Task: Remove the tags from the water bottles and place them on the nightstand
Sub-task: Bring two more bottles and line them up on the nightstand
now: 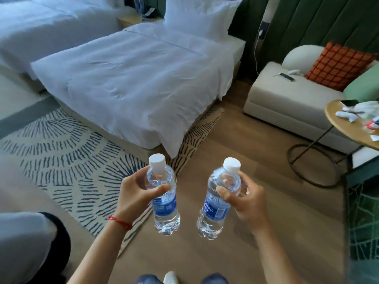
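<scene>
With each hand, left (136,193) and right (246,198), gripping a bottle (164,198) (218,203) apparently tagless, carrying to the far nightstand (129,19) seems left.

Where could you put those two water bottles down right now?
Free: the white duvet from pillow to foot end, and the cream sofa seat in front of the dark phone. Crowded: the round wooden table, littered with papers and a phone.

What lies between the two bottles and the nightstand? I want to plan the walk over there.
The nearer bed lies right between the bottles, one in the left hand and one in the right hand, and the nightstand at the far wall. The rug beside the bed's left edge looks open.
</scene>
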A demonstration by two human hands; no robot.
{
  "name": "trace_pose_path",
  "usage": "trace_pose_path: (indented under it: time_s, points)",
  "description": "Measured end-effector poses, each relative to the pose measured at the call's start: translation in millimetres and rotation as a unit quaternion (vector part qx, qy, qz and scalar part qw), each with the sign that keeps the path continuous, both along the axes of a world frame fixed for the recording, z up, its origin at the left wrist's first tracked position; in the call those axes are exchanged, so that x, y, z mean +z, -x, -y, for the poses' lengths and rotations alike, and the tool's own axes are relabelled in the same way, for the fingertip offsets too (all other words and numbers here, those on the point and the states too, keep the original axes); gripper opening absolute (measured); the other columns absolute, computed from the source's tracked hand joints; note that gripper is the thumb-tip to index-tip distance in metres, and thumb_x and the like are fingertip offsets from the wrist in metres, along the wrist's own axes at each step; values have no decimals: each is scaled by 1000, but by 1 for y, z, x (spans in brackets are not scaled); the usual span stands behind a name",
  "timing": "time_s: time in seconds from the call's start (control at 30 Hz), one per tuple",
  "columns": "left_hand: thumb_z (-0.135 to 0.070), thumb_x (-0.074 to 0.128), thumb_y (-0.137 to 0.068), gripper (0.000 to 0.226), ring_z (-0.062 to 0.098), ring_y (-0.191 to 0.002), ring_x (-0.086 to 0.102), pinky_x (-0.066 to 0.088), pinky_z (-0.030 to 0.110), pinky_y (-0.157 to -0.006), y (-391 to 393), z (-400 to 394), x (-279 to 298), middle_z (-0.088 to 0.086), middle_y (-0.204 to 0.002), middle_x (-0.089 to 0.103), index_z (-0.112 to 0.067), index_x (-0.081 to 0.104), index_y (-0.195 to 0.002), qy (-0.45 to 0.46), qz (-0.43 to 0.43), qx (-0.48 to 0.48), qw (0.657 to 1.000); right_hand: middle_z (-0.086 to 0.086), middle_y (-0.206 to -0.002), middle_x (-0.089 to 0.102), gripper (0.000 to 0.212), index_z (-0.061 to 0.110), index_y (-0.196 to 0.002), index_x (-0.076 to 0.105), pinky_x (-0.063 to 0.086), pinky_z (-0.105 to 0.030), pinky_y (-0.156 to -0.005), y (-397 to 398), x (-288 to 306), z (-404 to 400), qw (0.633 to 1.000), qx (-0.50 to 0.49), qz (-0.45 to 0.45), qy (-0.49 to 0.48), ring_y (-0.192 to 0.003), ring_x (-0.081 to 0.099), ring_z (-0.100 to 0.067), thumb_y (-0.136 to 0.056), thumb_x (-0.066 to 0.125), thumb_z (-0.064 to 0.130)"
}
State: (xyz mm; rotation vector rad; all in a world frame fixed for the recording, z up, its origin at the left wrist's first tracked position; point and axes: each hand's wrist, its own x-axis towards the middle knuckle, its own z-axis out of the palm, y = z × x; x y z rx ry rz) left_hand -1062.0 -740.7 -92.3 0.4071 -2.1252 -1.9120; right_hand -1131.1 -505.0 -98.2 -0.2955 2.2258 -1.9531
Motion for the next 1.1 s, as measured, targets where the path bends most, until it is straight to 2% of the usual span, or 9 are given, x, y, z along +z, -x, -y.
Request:
trace_pose_path:
  time_s: [0.2,0.33,0.5,0.6,0.7,0.77,0.83,0.93,1.1]
  points:
    - [-2,79,-63,36,9,-79,70,51,13,-62,29,84,-11,-9,-90,73,-11,68,-96,5,7,67,998,8,-92,74,61,17,-108,65,53,-20,-68,57,3,100,997,70,-8,-14,-83,70,-9,-52,77,40]
    - [-3,79,-65,38,8,-80,70,52,13,-62,56,137,-21,-8,-92,73,-7,67,-101,3,13,111,994,7,-93,74,61,17,-108,65,54,-23,-70,104,-1,162,994,104,-10,-19,-84,70,-11,-52,78,40]
    - [-3,79,-63,39,17,-85,70,56,22,-70,103,212,-29,4,-93,74,-6,68,-101,-3,11,166,986,13,-84,73,42,28,-94,67,51,-16,-64,167,0,247,987,156,-28,-27,-75,69,-5,-55,81,31]
    - [-5,80,-63,40,19,-87,70,57,25,-74,135,259,-23,4,-93,74,-7,68,-101,-8,16,194,981,10,-85,74,48,26,-98,67,52,-20,-66,210,5,302,981,188,-20,-34,-78,70,-9,-53,80,39]
    - [-18,86,-56,48,15,-85,70,56,21,-71,162,307,-12,-2,-93,74,-11,68,-100,-14,7,215,977,15,-83,74,47,26,-98,66,51,-16,-66,254,9,359,974,219,-21,-48,-78,69,-4,-55,83,34]
    - [-27,86,-51,54,14,-85,70,56,21,-71,174,339,-7,-3,-94,74,-11,68,-99,-11,1,239,971,14,-87,73,52,22,-106,66,54,-20,-71,278,10,399,969,238,-29,-60,-82,69,-4,-59,85,28]
    - [-19,87,-55,49,16,-86,70,56,23,-73,183,370,-5,-1,-94,74,-11,68,-99,-15,0,270,963,15,-91,72,47,25,-106,64,55,-23,-76,296,7,439,962,261,-36,-70,-85,68,-3,-63,84,23]
    - [-21,87,-53,45,12,-81,70,55,18,-67,194,422,-7,-8,-89,74,-18,68,-94,-20,-3,297,955,24,-81,70,42,37,-94,61,52,-15,-71,318,1,502,954,288,-47,-77,-80,67,2,-64,83,19]
    - [-10,79,-60,40,18,-83,70,56,21,-70,205,532,-20,-4,-90,74,-12,68,-98,-29,2,337,941,27,-80,70,40,33,-96,63,49,-11,-65,338,-10,625,944,317,-50,-75,-75,66,3,-66,81,13]
